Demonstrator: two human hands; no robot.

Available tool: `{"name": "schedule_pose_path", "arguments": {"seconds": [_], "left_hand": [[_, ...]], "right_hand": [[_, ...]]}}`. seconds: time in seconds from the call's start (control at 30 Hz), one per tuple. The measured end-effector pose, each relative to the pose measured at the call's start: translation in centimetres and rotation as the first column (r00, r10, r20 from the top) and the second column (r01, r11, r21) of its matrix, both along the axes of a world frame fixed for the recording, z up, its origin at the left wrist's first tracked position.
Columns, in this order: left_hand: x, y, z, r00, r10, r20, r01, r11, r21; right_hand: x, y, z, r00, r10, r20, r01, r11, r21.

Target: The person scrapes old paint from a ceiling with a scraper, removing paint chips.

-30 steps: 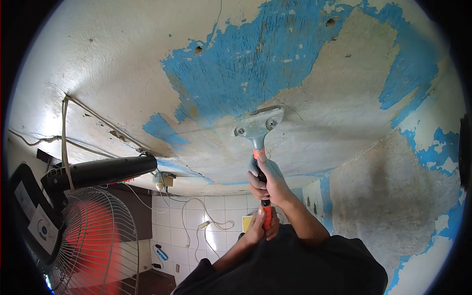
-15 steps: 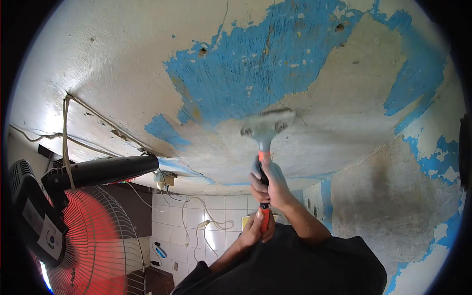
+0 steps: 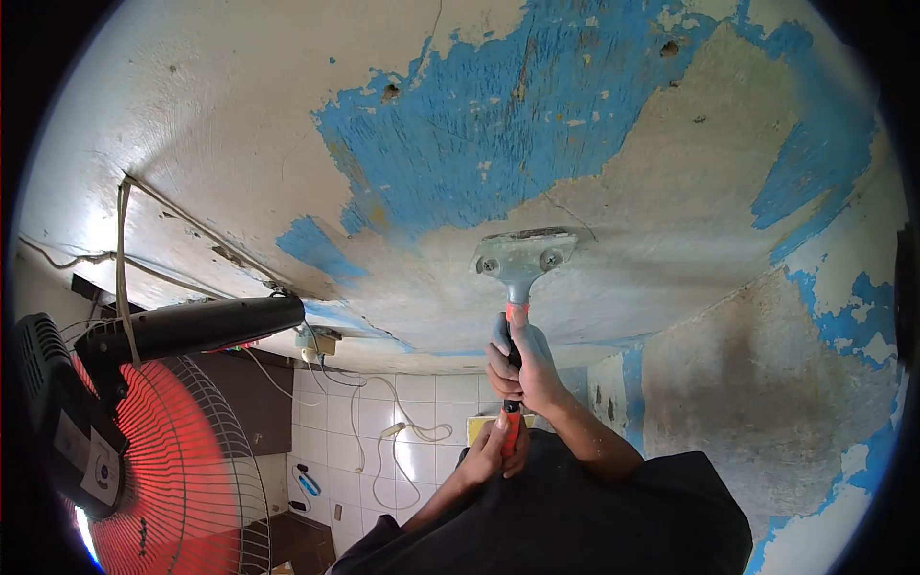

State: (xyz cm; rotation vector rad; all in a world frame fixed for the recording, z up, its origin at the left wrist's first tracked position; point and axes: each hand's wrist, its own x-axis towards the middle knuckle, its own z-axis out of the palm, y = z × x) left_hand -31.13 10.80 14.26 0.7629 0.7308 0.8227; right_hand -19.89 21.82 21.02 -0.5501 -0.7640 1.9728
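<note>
A long-handled paint scraper [image 3: 522, 257] with a wide, dusty metal head stands upright in the middle of the head view. Its blade edge lies at the wall [image 3: 671, 211], on a bare grey stretch just below the blue paint patch [image 3: 479, 134]. Dusted with pale powder, my right hand [image 3: 525, 364] wraps round the upper part of the orange and black handle, thumb pointing along it. Lower down, my left hand [image 3: 496, 448] is closed round the orange end of the same handle, close to my dark shirt.
At the left, a black and red fan [image 3: 182, 460] with a wire cage stands near the wall. Cables [image 3: 393, 431] trail over the white floor tiles [image 3: 331, 441]. A socket box [image 3: 316, 342] with plugs sits low on the wall. Something yellow [image 3: 474, 428] lies behind my hands.
The scraper's head has moved slightly down, away from the blue patch, and shows more sharply. Both hands keep their grip on the handle. The whole view has shifted a little.
</note>
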Motion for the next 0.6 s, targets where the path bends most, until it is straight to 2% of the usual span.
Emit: {"name": "schedule_pose_path", "arguments": {"seconds": [0.1, 0.13, 0.23, 0.37, 0.43, 0.53, 0.6], "left_hand": [[-0.7, 0.7, 1.6, 0.998, -0.055, 0.004, 0.055, 0.998, 0.027], [-0.8, 0.9, 1.9, 0.987, -0.119, 0.108, 0.118, 0.993, 0.017], [-0.7, 0.8, 1.1, 0.999, -0.029, -0.027, 0.030, 0.999, 0.039], [-1.0, 0.4, 0.9, 0.999, 0.003, -0.046, -0.002, 1.000, 0.014], [-1.1, 0.8, 1.9, 0.999, 0.001, -0.041, 0.000, 1.000, 0.025], [-0.8, 2.8, 3.5, 0.998, -0.002, -0.068, 0.014, 0.985, 0.171], [-0.7, 2.8, 3.3, 0.997, -0.011, -0.074, 0.024, 0.983, 0.183]], "right_hand": [[-0.3, -0.3, 1.6, 0.998, -0.024, 0.055, 0.024, 1.000, -0.007], [-0.3, -0.4, 2.4, 0.996, -0.043, 0.084, 0.044, 0.999, -0.009], [-0.3, -0.3, 1.9, 0.995, -0.062, 0.074, 0.064, 0.998, -0.023], [-0.6, -0.2, 0.0, 0.999, -0.024, 0.045, 0.024, 1.000, 0.004], [-0.5, 0.1, 1.4, 1.000, -0.026, 0.005, 0.026, 0.999, 0.037], [0.0, 1.1, 4.3, 0.999, -0.049, -0.023, 0.051, 0.991, 0.124], [0.4, 1.4, 5.0, 0.998, -0.063, -0.019, 0.065, 0.984, 0.164]]}}
